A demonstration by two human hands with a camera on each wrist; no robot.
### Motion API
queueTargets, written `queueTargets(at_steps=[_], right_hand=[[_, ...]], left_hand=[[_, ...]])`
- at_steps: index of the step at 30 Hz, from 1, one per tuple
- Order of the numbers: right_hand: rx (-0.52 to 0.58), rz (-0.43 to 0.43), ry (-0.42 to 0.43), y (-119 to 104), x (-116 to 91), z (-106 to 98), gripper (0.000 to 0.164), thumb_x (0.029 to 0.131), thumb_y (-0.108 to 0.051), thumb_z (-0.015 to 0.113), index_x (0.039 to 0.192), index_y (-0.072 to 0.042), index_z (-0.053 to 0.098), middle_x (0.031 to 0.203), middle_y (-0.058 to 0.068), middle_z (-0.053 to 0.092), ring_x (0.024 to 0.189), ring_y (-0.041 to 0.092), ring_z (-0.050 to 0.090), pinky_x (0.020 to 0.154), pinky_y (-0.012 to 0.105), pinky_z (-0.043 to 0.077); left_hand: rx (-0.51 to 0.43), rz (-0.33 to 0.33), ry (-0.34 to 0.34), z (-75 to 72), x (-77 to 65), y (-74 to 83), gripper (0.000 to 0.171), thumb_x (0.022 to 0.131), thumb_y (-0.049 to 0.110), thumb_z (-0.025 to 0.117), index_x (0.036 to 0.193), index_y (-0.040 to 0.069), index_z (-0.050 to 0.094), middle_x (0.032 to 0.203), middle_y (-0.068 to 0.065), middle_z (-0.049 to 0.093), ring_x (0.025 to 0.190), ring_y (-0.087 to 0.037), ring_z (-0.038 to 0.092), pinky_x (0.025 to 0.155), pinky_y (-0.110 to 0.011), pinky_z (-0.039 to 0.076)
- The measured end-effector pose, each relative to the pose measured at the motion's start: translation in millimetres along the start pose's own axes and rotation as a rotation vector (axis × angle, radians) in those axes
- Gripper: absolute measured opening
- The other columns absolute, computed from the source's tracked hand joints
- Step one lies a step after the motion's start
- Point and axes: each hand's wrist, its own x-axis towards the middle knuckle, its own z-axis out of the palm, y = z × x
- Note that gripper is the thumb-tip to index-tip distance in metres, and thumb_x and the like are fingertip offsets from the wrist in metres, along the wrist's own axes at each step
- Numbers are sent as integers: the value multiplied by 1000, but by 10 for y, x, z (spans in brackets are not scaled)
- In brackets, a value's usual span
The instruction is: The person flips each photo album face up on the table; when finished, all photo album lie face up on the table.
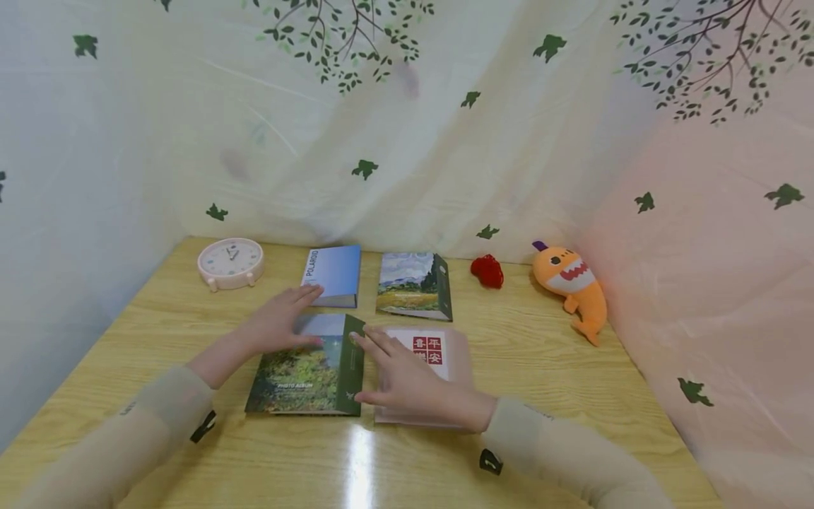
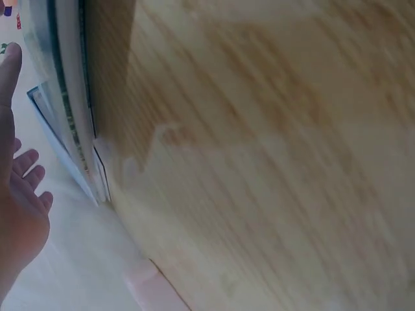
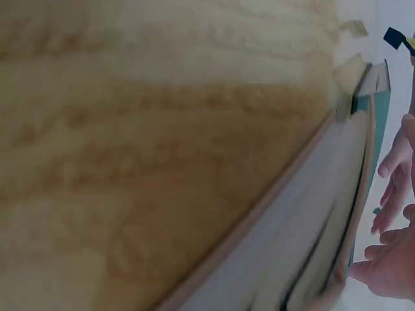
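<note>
A photo album (image 1: 299, 385) with a garden picture and a green spine lies at the front left of the table. My left hand (image 1: 276, 322) reaches over its upper part, fingers spread and fairly straight; the fingertips are near the blue Polaroid album (image 1: 337, 272) behind. My right hand (image 1: 410, 378) lies over a pink album (image 1: 459, 353) with red printed squares, its fingers extended to the garden album's green spine. Whether either palm presses down cannot be told. In the right wrist view, page edges of an album (image 3: 279, 240) show beside the right hand (image 3: 389, 272).
Behind the pink album lies an album with a landscape cover (image 1: 413, 290). A pink clock (image 1: 230, 263) lies at the back left. A red bundle (image 1: 487, 271) and an orange shark plush (image 1: 575, 290) are at the back right. Printed fabric encloses the wooden table (image 1: 540, 367).
</note>
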Motion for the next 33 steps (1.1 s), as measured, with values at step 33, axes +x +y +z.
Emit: queueTargets(at_steps=[33], right_hand=[[-2, 105, -6, -189, 64, 292, 98, 68, -59, 75, 146, -17, 33, 142, 14, 39, 126, 25, 41, 100, 36, 44]], left_hand=[[-405, -5, -149, 117, 224, -41, 77, 69, 44, 81, 133, 9, 54, 134, -10, 54, 125, -31, 47, 103, -49, 38]])
